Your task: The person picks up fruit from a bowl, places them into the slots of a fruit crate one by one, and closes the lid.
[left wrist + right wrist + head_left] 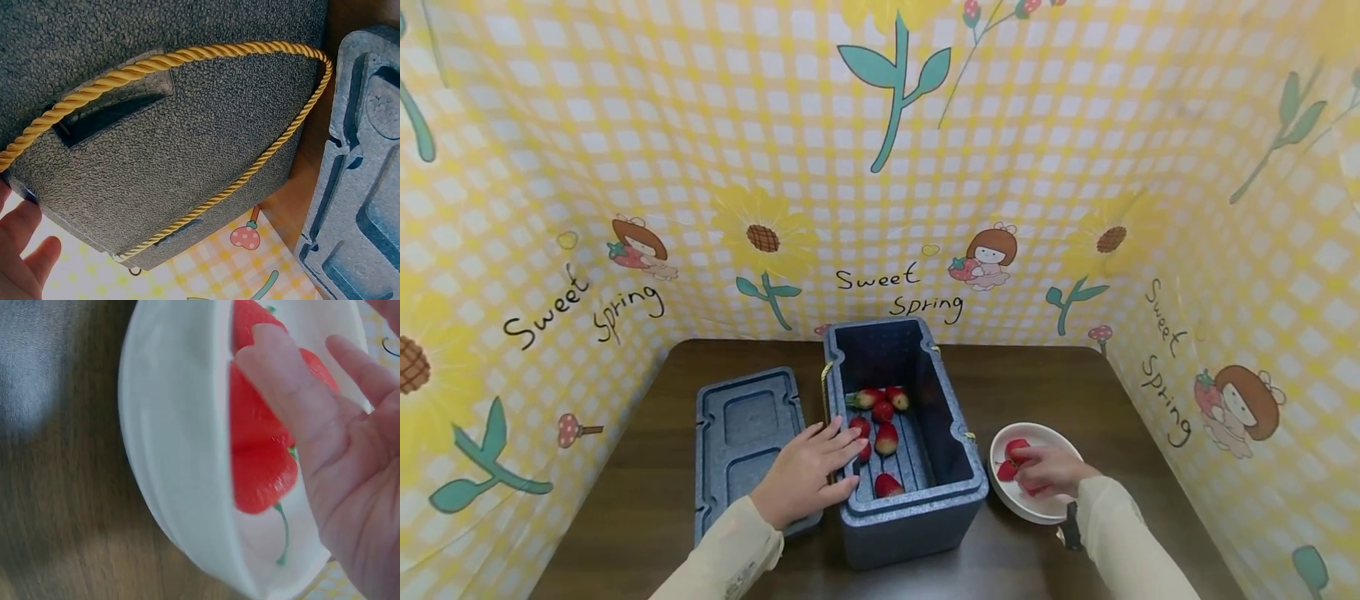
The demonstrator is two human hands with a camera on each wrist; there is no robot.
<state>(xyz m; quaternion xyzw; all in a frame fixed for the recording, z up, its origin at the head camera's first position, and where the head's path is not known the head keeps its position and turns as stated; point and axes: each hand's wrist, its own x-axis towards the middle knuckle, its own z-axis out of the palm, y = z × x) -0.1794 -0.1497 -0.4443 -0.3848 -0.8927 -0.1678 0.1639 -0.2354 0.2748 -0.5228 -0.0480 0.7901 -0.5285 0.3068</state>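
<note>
A deep grey-blue foam box [917,529] stands on the table with several strawberries [887,438] on its floor. My left hand [812,467] rests on the box's left rim, fingers spread. In the left wrist view only its fingertips show, beside a yellow twisted rope [206,50] on the box's outer wall. To the right of the box is a white bowl [1026,510] with several smooth red fruits [265,475] whose kind is unclear. Over these my right hand [1051,471] reaches in, thumb [284,381] and a finger held apart; some fingertips are hidden.
The grey foam lid [752,425] lies flat to the left of the box, under my left forearm. Dark wooden table [632,492] surrounds them. A yellow checked cloth [820,167] with flower prints hangs around the back and sides.
</note>
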